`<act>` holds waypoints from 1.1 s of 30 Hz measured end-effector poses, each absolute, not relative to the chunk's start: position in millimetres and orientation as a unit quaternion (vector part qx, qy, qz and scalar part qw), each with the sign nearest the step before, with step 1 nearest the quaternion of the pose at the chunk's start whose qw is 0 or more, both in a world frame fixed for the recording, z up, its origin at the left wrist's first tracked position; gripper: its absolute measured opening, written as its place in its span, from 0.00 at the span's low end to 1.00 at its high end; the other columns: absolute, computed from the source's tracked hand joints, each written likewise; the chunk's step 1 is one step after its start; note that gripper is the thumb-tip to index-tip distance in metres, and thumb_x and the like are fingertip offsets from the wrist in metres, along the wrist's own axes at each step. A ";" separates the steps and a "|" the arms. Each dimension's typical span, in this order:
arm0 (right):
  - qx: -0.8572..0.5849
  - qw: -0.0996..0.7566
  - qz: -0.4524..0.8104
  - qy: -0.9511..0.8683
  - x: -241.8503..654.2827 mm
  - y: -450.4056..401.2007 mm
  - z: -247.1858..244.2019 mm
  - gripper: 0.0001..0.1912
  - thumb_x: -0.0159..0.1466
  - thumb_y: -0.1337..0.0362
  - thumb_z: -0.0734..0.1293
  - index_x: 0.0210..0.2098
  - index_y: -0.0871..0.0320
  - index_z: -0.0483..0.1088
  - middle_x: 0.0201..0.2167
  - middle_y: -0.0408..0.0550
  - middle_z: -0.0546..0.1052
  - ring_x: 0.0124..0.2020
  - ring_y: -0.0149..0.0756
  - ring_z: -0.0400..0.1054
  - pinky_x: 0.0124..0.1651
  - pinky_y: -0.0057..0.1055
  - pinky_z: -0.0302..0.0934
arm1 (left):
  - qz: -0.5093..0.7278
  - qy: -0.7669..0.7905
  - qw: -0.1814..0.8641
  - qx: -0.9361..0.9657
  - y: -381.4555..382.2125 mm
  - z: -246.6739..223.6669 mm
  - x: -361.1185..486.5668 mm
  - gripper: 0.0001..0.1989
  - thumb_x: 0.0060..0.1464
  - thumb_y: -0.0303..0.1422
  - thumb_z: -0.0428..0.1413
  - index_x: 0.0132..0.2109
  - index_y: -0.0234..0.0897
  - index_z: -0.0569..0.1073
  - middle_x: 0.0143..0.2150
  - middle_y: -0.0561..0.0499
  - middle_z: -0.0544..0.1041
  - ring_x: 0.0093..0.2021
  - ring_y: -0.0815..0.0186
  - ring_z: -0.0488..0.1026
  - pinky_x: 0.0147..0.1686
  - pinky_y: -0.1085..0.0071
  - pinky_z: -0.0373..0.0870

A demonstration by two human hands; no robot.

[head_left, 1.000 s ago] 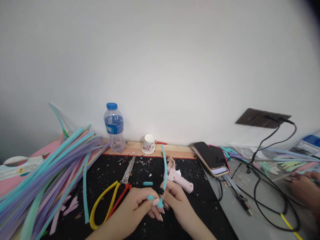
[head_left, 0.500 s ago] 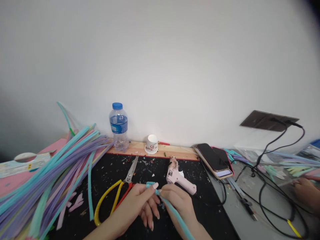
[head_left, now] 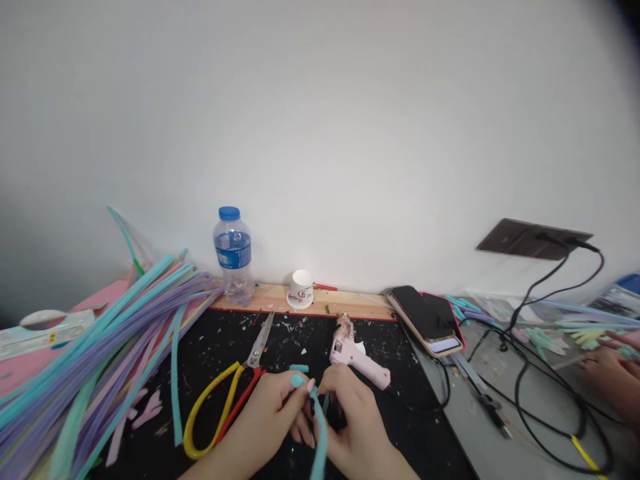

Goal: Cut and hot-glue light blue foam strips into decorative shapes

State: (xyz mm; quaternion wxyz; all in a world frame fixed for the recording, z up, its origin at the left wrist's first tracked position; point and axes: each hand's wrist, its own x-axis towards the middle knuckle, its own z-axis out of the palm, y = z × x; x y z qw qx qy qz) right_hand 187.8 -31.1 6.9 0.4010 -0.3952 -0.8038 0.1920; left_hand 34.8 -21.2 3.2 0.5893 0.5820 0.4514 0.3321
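Observation:
My left hand point(head_left: 270, 403) and my right hand point(head_left: 356, 417) meet low in the middle, over the black work mat. Between the fingertips of both is a light-blue pipe cleaner point(head_left: 321, 427), its short end poking out above my left thumb and its long tail hanging down toward me. My left thumb and forefinger pinch it; my right fingers close on it right beside them. A short turquoise piece point(head_left: 299, 368) shows just beyond my left fingers. Scissors point(head_left: 256, 353) with yellow and red handles lie by my left hand, and a pale pink glue gun point(head_left: 361, 363) lies behind my right.
A big bundle of pastel pipe cleaners point(head_left: 125, 347) covers the left side. Against the wall stand a water bottle point(head_left: 233, 257) and a paper cup point(head_left: 301, 290). Phones point(head_left: 425, 313) and black cables point(head_left: 523, 393) lie right, near another person's hand point(head_left: 613, 373).
The pipe cleaner's long tail has swung from lower right to almost straight down. Its short end now points up at my left thumb. My right hand's fingers have drawn up and bent more.

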 end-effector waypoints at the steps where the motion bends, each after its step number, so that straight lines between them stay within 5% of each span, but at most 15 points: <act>1: -0.400 0.409 0.198 -0.796 188.4 -31.3 5.7 0.06 0.55 0.73 0.61 0.29 0.57 0.60 0.26 0.42 0.65 0.27 0.31 0.60 0.30 0.26 0.56 | 0.328 0.444 0.593 0.587 -21.5 2.6 34.7 0.17 0.57 0.42 0.48 0.26 0.34 0.65 0.18 0.53 0.72 0.19 0.66 0.74 0.19 0.75 0.68; 13: -0.432 0.445 0.546 -0.564 183.9 -21.8 3.0 0.08 0.58 0.62 0.61 0.24 0.58 0.60 0.17 0.35 0.57 0.19 0.26 0.50 0.22 0.23 0.48 | 0.323 0.362 0.687 0.540 -24.4 1.8 31.4 0.16 0.59 0.40 0.47 0.32 0.32 0.69 0.27 0.46 0.78 0.24 0.65 0.77 0.24 0.74 0.69; 18: -0.471 0.475 0.378 -0.639 188.9 -25.5 2.4 0.07 0.60 0.65 0.60 0.27 0.59 0.63 0.21 0.40 0.62 0.23 0.29 0.56 0.26 0.25 0.54 | 0.362 0.376 0.709 0.475 -17.8 0.4 26.9 0.19 0.57 0.45 0.48 0.34 0.31 0.71 0.32 0.46 0.78 0.23 0.67 0.76 0.22 0.76 0.69; 22: -0.432 0.463 0.237 -0.736 193.8 -27.0 6.4 0.06 0.59 0.72 0.59 0.27 0.58 0.63 0.23 0.43 0.65 0.25 0.31 0.59 0.27 0.26 0.55 | 0.362 0.408 0.737 0.399 -11.7 -1.7 25.2 0.23 0.53 0.49 0.49 0.31 0.30 0.70 0.24 0.46 0.77 0.18 0.67 0.74 0.17 0.77 0.66; 33: -0.342 0.460 0.173 -0.801 195.1 -25.7 10.3 0.12 0.59 0.77 0.60 0.38 0.58 0.69 0.33 0.51 0.75 0.33 0.35 0.70 0.36 0.29 0.66 | 0.325 0.399 0.779 0.358 -16.8 2.0 27.0 0.25 0.52 0.51 0.50 0.29 0.30 0.71 0.19 0.45 0.76 0.16 0.67 0.73 0.15 0.79 0.65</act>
